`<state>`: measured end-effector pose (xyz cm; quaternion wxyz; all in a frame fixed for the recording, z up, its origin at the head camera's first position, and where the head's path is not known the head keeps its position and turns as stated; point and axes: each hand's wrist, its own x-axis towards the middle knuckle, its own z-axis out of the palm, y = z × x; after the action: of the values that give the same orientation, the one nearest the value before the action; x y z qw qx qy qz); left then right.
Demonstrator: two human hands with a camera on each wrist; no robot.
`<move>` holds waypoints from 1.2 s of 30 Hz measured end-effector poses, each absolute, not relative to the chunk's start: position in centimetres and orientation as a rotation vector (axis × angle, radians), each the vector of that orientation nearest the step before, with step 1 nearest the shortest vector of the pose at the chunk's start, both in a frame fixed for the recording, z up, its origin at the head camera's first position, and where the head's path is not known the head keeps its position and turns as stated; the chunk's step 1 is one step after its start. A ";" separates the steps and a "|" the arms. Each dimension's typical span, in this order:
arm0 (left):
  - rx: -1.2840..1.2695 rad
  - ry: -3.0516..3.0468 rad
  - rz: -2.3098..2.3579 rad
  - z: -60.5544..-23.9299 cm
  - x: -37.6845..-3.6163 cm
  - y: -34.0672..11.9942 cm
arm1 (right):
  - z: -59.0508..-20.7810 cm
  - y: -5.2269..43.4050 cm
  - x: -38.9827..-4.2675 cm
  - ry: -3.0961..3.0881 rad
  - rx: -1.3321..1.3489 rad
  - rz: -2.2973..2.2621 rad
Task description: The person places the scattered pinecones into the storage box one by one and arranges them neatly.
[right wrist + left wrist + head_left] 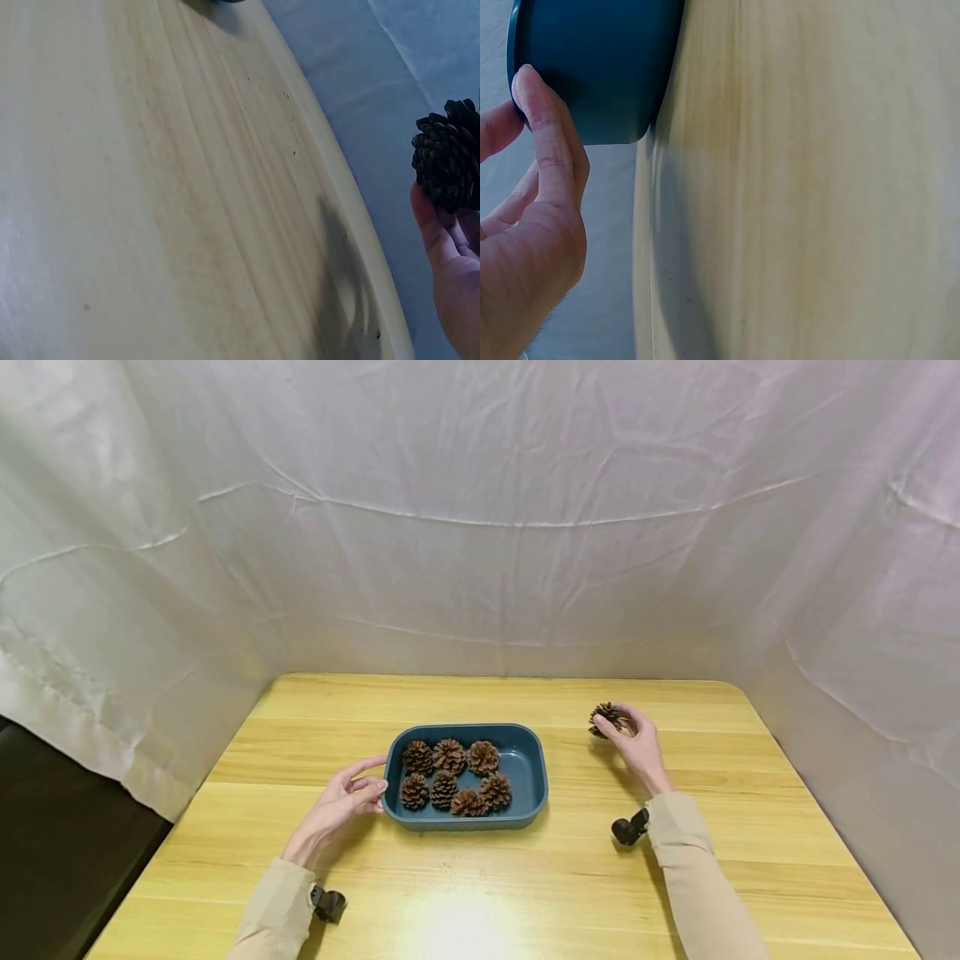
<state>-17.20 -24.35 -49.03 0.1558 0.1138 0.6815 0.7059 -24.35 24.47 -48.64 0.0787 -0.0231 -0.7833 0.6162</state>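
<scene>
the right wrist view cuts off most of the right hand [450, 262]: only a thumb edge and part of the palm show at the lower right corner, with a single pine cone [448, 154] sitting above them and partly clipped by the frame edge. the tray is nearly out of that view; only a dark sliver shows at the top edge. the left wrist view shows just one rounded corner of the blue tray [592, 67], with nothing of its inside, and the left hand [525, 247] runs off the left and bottom edges.

from the head view, the blue tray [528, 777] sits near the middle of the wooden table [480, 893]. seven pine cones [450, 775] lie in its left part, three in the far row and four in the near row, close together and touching; the right part of the tray floor is bare.

the left hand [341, 802] rests against the left end of the tray, fingers nearly straight and spread a little, fingertips [529, 82] touching the outer wall. the right hand [637, 743] is well to the right of the tray, toward the far right of the table, its fingers curled around the single pine cone [606, 717], pinching it. whether the cone touches the table is hard to tell.
</scene>
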 end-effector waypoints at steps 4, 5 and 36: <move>0.318 1.952 2.023 -49.0 -17.2 -24.4 | -48.3 24.2 -24.3 -2.359 -0.053 1.831; 0.317 1.952 2.024 -49.0 -17.2 -24.4 | -48.1 24.1 -24.3 -2.364 -0.051 1.830; 0.338 1.929 2.037 -49.3 -17.3 -24.4 | -44.6 21.1 -23.2 -2.189 0.201 1.955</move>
<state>-17.25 -24.44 -49.28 0.1574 0.1181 0.6742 0.7118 -23.24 21.14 -44.58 0.0998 0.0680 -0.7405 0.6611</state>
